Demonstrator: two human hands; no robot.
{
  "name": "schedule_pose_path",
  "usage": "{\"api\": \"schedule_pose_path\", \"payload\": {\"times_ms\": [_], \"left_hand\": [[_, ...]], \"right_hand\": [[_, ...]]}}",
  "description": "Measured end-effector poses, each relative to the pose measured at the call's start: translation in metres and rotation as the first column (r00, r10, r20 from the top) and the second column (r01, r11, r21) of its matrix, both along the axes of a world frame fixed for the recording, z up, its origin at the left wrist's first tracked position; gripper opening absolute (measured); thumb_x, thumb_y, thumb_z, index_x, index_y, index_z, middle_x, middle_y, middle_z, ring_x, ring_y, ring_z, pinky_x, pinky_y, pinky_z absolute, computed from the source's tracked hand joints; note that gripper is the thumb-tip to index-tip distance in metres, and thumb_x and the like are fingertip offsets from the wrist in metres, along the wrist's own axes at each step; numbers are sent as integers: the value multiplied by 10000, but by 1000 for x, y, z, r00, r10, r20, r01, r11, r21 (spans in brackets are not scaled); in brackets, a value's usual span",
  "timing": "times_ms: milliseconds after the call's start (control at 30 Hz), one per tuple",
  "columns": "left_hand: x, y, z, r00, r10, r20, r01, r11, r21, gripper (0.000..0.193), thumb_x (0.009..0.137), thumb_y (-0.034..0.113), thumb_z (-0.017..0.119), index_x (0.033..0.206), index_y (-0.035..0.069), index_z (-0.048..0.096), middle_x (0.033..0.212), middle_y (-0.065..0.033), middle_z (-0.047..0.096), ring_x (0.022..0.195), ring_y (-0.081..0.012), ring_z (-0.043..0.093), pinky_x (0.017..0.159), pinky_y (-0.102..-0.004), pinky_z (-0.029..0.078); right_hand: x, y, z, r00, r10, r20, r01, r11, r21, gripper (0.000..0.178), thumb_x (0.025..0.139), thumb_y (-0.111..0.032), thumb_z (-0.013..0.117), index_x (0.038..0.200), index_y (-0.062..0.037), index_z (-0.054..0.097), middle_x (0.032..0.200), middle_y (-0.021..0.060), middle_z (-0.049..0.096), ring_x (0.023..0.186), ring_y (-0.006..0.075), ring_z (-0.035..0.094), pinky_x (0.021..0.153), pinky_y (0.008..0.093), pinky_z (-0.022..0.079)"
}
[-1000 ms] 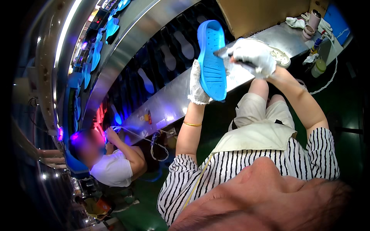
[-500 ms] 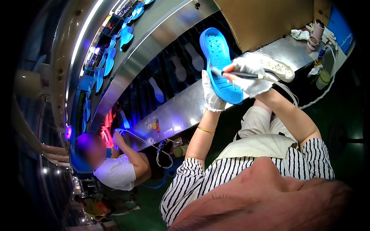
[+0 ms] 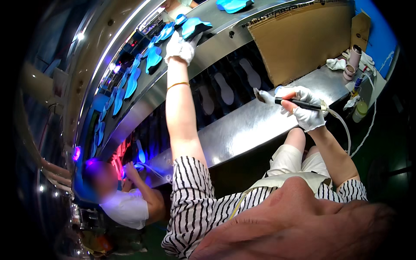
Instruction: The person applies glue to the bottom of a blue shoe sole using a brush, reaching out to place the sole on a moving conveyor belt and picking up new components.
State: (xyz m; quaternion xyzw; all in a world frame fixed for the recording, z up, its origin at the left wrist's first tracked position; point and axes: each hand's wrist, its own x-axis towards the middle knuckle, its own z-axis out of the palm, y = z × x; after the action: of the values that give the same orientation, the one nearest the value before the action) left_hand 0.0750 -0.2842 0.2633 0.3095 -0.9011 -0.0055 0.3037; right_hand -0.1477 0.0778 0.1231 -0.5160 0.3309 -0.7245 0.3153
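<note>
My left hand [image 3: 181, 50], in a white glove, is stretched far out over the conveyor belt [image 3: 208, 17]. Its fingers point away from me, just beside a bright blue shoe sole [image 3: 196, 27] on the belt; I cannot tell if they touch it. In a glove with bare fingertips, my right hand [image 3: 301, 106] grips a black-handled brush [image 3: 303, 104] over the metal bench. The pale bristle head [image 3: 263, 96] points left, and a whitish hose [image 3: 344, 125] trails from the handle's other end.
More blue soles [image 3: 132, 82] line the belt. Pale soles [image 3: 224, 89] lie on a dark lower level between belt and metal bench [image 3: 247, 123]. Cardboard [image 3: 303, 41] stands at the back right, near a flask [image 3: 355, 55] and cup [image 3: 349, 71]. A co-worker [image 3: 130, 208] sits at left.
My left hand has gone from holding a blue sole under the brush to reaching up-left over the belt. The brush has moved right. The white shoe piece on the bench no longer shows.
</note>
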Motion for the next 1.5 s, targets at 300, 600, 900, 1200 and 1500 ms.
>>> {"api": "schedule_pose_path", "payload": {"times_ms": [300, 600, 900, 1200, 1500], "left_hand": [[8, 29, -5, 593, 799, 102, -623, 535, -570, 642, 829, 312, 529, 1398, 119, 303, 1419, -108, 333, 1279, -297, 335, 1022, -559, 267], [92, 5, -16, 684, 595, -421, -439, 798, 413, 151, 805, 167, 582, 816, 21, 620, 680, -146, 602, 515, -255, 565, 444, -354, 424], [96, 133, -25, 656, -116, -746, 69, 993, -95, 232, 891, 196, 552, 989, -4, 615, 1011, -133, 604, 961, -228, 561, 856, -355, 442], [101, 251, -22, 307, -204, -930, 595, 803, 20, 451, 945, 334, 409, 568, 93, 467, 746, -71, 540, 697, -194, 500, 610, -323, 444], [15, 322, -205, 319, 680, -661, 942, -152, 298, 672, 828, 649, 418, 1167, 78, 524, 1296, -229, 466, 1190, -399, 448, 979, -630, 311]], "right_hand": [[-25, 5, -25, 999, 13, 34, -19, 986, 167, 98, 798, -1, 668, 880, -18, 617, 750, 49, 627, 627, 89, 615, 568, 205, 497], [-31, 0, -49, 998, -38, -53, 44, 990, 134, 124, 722, 28, 672, 797, -38, 599, 787, 51, 602, 664, 122, 577, 599, 251, 473], [-18, 4, -51, 983, -45, -177, 57, 996, 67, 126, 735, 8, 671, 828, -51, 608, 724, 16, 612, 630, 89, 559, 592, 230, 454], [2, 12, -49, 966, -46, -256, 112, 962, 251, 199, 714, -58, 698, 860, -46, 563, 723, 42, 628, 645, 100, 606, 582, 250, 481], [2, 20, -49, 976, 164, -146, -116, 949, 294, 205, 742, -60, 686, 857, -38, 518, 721, 36, 593, 641, 88, 557, 579, 238, 458]]}}
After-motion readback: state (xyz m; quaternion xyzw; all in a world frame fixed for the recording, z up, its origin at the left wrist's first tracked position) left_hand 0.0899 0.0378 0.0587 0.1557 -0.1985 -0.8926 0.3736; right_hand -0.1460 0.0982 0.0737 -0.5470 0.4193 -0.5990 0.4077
